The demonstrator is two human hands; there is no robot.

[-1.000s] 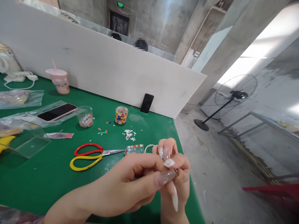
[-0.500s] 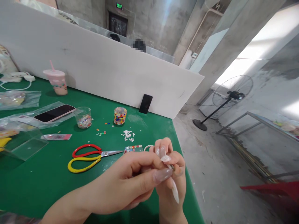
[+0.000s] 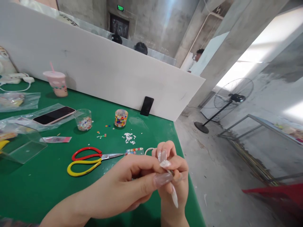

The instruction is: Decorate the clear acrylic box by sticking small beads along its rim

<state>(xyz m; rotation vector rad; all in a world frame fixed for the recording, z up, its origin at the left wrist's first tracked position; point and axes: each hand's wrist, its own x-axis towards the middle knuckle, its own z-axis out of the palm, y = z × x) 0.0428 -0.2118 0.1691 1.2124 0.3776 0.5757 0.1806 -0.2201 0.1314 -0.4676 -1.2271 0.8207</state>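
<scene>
My left hand (image 3: 127, 186) reaches in from the lower left, its thumb and fingers pinched together against my right hand (image 3: 175, 170). The right hand's fingers are curled in, with long pale nails showing. A small bit with a metallic look (image 3: 171, 172) peeks out between the fingertips; its kind is too hidden to tell. From behind the right fingers comes a thin white loop (image 3: 149, 149). Partly covered by the left hand is a clear piece with colourful beads (image 3: 134, 151). Scissors (image 3: 105, 156) with one red and one yellow handle lie left of it, blades pointing right.
Beyond the hands are white bits (image 3: 129, 137), a colourful beaded ring stack (image 3: 121, 118) and a clear cup of beads (image 3: 84, 121). A phone (image 3: 55, 115) lies left; another phone (image 3: 147, 106) leans on the white partition (image 3: 106, 66). A pink cup (image 3: 57, 83) stands back left.
The pinched hands stay together, with the fingertips shifting slightly. A person has come into view beyond the partition's right end. The whole view has moved a little.
</scene>
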